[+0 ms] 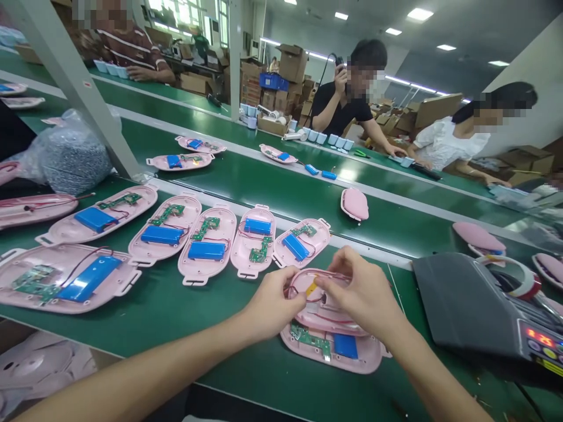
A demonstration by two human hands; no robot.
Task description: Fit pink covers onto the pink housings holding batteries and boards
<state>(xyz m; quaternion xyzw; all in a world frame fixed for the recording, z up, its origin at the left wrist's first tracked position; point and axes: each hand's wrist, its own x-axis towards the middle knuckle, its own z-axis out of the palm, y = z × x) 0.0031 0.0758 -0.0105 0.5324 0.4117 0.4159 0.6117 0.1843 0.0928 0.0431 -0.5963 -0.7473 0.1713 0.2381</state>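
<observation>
My left hand (pixel 272 302) grips the left edge of a pink plastic shell half (pixel 328 316), thumb and fingers closed on it. My right hand (pixel 363 287) pinches its far right side, the thumb by a small yellow strip (pixel 311 287) inside the shell. Red wires run along the inside of this piece. Directly beneath it, on the bench, lies another pink shell half (pixel 349 364) with a green circuit board (pixel 310 337) and a blue battery pack (pixel 346 346). The held piece covers its far part; whether the two touch is unclear.
Several open pink shells (pixel 206 271) with boards and batteries line the left bench. A dark machine with red digits (pixel 466 305) stands right, a tape roll (pixel 534 287) on it. Beyond runs a green belt (pixel 246 176) carrying more shells. A plastic bag (pixel 77 152) sits left; co-workers sit opposite.
</observation>
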